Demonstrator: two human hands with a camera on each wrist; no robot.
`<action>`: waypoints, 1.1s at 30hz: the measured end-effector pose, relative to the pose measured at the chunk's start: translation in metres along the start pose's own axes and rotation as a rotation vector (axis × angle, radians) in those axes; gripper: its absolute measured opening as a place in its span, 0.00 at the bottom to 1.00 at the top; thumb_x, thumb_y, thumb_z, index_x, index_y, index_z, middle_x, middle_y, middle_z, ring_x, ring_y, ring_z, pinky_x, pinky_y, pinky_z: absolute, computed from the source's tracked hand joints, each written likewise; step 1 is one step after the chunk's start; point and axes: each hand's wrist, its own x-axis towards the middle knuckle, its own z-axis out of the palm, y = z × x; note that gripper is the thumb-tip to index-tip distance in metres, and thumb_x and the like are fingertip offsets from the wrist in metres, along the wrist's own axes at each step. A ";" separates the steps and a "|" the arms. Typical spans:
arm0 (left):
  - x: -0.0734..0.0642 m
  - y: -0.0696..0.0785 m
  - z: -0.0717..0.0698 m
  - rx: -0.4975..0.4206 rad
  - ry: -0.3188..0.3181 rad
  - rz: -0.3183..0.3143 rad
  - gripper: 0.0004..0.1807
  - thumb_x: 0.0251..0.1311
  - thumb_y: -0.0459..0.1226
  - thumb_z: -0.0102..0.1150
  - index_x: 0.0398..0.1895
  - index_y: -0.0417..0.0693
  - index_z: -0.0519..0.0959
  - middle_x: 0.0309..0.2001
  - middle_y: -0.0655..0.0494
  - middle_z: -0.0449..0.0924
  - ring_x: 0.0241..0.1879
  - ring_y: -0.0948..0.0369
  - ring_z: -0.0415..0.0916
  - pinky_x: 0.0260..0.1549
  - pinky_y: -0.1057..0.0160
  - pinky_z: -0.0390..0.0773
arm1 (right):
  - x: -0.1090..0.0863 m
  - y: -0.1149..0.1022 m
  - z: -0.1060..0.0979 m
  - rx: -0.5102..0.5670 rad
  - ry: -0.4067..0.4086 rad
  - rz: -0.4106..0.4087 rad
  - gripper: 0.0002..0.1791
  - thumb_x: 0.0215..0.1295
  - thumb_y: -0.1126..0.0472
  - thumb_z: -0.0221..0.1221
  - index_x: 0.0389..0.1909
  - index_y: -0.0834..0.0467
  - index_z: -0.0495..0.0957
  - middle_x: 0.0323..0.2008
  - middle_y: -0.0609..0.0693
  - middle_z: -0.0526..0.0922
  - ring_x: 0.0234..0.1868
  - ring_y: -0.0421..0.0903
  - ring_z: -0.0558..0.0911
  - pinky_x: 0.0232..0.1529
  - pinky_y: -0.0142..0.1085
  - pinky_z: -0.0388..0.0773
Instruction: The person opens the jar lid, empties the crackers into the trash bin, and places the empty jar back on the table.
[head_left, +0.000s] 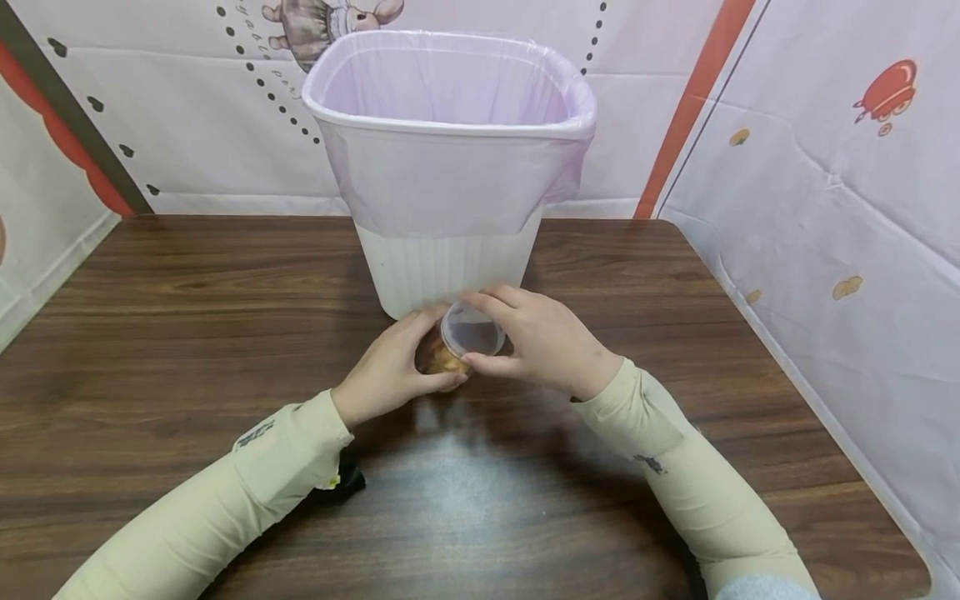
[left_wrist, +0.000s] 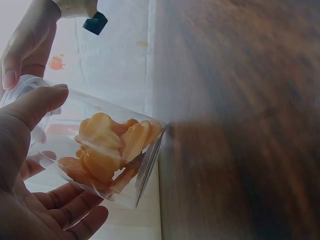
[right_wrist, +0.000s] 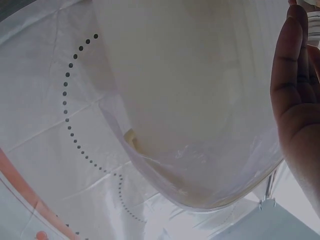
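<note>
My left hand [head_left: 392, 360] grips a clear plastic jar [head_left: 433, 358] round its side, thumb toward me. Wavy orange-yellow snack pieces [left_wrist: 100, 145] lie in the jar's lower part, and its base is close to the table in the left wrist view. At the jar's mouth, my right hand [head_left: 543, 340] holds the round clear lid [head_left: 474, 331] by its rim, between thumb and fingers. The lid overlaps the jar's top in the head view. In the right wrist view only part of the right hand [right_wrist: 300, 95] shows, at the right edge.
A white bin [head_left: 442, 262] lined with a thin purple bag [head_left: 450, 179] stands right behind the jar. Under both arms is the dark wood table [head_left: 225, 300]. A small black object [head_left: 348, 483] shows by the left sleeve. Printed cloth [head_left: 810, 183] hangs round the table.
</note>
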 end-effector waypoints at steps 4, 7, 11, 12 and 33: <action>0.000 0.000 0.000 -0.001 -0.001 0.005 0.38 0.43 0.50 0.67 0.60 0.53 0.64 0.51 0.58 0.73 0.48 0.64 0.69 0.48 0.61 0.70 | 0.000 0.001 0.001 -0.001 0.003 -0.011 0.31 0.51 0.43 0.59 0.54 0.56 0.71 0.44 0.47 0.78 0.39 0.42 0.78 0.41 0.34 0.76; 0.000 0.000 0.000 0.002 0.002 0.011 0.38 0.43 0.50 0.67 0.60 0.53 0.64 0.51 0.58 0.73 0.48 0.64 0.69 0.47 0.61 0.70 | 0.000 0.001 0.001 0.001 -0.003 -0.014 0.31 0.52 0.44 0.58 0.55 0.55 0.71 0.45 0.47 0.78 0.41 0.42 0.78 0.42 0.34 0.76; 0.000 -0.001 0.000 0.004 0.001 0.015 0.39 0.43 0.51 0.67 0.61 0.53 0.64 0.52 0.58 0.72 0.49 0.64 0.69 0.48 0.61 0.70 | 0.000 0.001 0.000 0.003 -0.009 -0.020 0.31 0.52 0.44 0.58 0.55 0.55 0.70 0.47 0.48 0.77 0.42 0.42 0.78 0.43 0.35 0.76; 0.000 -0.001 0.000 0.005 -0.001 0.012 0.39 0.43 0.51 0.67 0.61 0.53 0.64 0.52 0.58 0.72 0.49 0.64 0.69 0.48 0.61 0.70 | 0.000 0.001 -0.001 0.005 -0.009 -0.022 0.31 0.52 0.44 0.58 0.56 0.55 0.70 0.47 0.48 0.77 0.42 0.42 0.78 0.43 0.35 0.76; -0.002 0.001 -0.001 0.014 -0.007 -0.006 0.41 0.42 0.51 0.68 0.61 0.53 0.63 0.55 0.58 0.71 0.51 0.61 0.69 0.49 0.59 0.70 | -0.001 0.002 -0.001 0.020 -0.017 -0.064 0.31 0.50 0.48 0.58 0.56 0.54 0.70 0.49 0.48 0.76 0.45 0.42 0.77 0.45 0.35 0.75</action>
